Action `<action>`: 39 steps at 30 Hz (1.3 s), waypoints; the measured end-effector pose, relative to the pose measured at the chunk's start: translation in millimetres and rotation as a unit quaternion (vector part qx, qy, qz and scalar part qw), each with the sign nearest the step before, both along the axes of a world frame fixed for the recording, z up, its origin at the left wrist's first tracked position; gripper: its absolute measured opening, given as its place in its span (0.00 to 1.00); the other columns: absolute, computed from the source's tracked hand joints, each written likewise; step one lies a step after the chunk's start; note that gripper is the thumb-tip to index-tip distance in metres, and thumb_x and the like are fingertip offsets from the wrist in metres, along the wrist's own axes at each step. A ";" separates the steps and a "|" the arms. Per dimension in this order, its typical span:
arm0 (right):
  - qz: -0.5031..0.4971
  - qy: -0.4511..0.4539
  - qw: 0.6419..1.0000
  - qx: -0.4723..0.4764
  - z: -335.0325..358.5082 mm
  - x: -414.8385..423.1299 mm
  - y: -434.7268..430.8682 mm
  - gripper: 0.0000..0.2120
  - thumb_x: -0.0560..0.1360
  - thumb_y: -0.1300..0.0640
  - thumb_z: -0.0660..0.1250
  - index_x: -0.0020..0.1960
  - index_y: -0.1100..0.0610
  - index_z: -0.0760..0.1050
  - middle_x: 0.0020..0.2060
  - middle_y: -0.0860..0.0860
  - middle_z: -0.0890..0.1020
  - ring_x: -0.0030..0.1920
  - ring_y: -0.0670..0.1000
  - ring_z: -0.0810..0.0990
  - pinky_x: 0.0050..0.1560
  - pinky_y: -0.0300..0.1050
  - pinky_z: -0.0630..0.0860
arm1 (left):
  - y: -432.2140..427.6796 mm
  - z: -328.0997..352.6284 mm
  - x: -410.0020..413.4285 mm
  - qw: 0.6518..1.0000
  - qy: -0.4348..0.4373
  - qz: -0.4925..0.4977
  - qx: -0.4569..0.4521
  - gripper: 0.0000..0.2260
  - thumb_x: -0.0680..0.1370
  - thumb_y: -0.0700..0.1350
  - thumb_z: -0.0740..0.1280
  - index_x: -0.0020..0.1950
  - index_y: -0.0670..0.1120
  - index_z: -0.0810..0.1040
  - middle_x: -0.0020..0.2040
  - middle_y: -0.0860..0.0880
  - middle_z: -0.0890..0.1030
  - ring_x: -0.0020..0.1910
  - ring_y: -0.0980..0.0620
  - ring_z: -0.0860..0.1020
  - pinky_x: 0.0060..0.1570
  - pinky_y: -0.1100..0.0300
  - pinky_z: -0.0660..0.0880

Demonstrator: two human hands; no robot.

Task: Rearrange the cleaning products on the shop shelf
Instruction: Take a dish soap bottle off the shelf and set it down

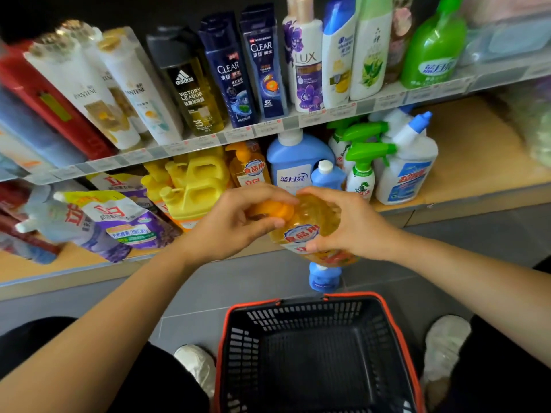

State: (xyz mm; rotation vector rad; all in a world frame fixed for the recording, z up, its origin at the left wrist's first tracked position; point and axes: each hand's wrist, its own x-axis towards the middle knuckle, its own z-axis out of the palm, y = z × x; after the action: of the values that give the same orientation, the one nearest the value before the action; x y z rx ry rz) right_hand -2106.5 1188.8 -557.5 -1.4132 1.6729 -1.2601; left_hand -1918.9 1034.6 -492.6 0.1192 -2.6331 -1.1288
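While both hands carry it in mid-air just off the lower shelf [477,162] front edge, the orange pump bottle [304,231] is the item in play. Left hand [232,225] is curled, fingertips pinching the pump head; right hand [351,228] is wrapped round the body, thumb on the label. Step, my read: mid-placement, bottle tilted, not yet set down. Next move likely needs it stood upright, label out, beside its twin [250,171] at 11 o'clock. The slot is tight, so keep clear of the small blue bottle [326,174] at 12. Counts: orange pump bottles 2, one held and one shelved. Yellow jugs [193,186] at 10, at least 2, overlap hides more. Large blue bottle [295,162] 1. Small blue bottles 2, the second [323,278] on the floor at 6. Green trigger sprays [362,165] at 1, 2. White angle-neck bottles [408,165] at 2, at least 2. Refill pouches [125,219] at 9, at least 2. Basket [351,295] at 6, 1, nothing visible inside.
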 end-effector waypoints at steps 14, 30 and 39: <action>0.044 -0.276 0.960 0.009 11.7 -1.0 -5.7 0.37 0.59 0.66 0.79 0.66 0.48 0.76 0.55 0.53 0.85 0.57 0.51 0.83 0.50 0.45 0.81 | 9.1 2.7 -3.3 0.843 0.114 0.070 0.521 0.18 0.76 0.44 0.70 0.66 0.50 0.81 0.54 0.47 0.85 0.49 0.56 0.83 0.47 0.66 0.80; 0.028 -0.290 0.957 0.010 20.4 -5.8 -2.8 0.41 0.60 0.67 0.78 0.71 0.55 0.72 0.60 0.60 0.82 0.60 0.58 0.82 0.59 0.56 0.80 | 10.4 5.4 -8.9 0.800 0.111 0.134 0.574 0.14 0.78 0.42 0.64 0.59 0.49 0.85 0.57 0.45 0.84 0.54 0.53 0.83 0.50 0.65 0.81; 0.011 -0.289 0.957 0.008 23.9 -6.5 -1.7 0.39 0.59 0.66 0.80 0.69 0.54 0.74 0.56 0.57 0.85 0.57 0.56 0.84 0.50 0.48 0.81 | 4.9 1.2 -7.6 0.861 0.118 0.088 0.488 0.17 0.78 0.40 0.63 0.64 0.50 0.82 0.59 0.49 0.85 0.59 0.52 0.82 0.59 0.61 0.79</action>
State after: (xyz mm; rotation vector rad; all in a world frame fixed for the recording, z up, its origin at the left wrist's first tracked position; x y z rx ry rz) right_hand -2112.9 1187.2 -533.7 -0.9205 1.2539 -1.4653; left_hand -1926.5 1039.5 -491.4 0.3743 -1.5692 -2.1137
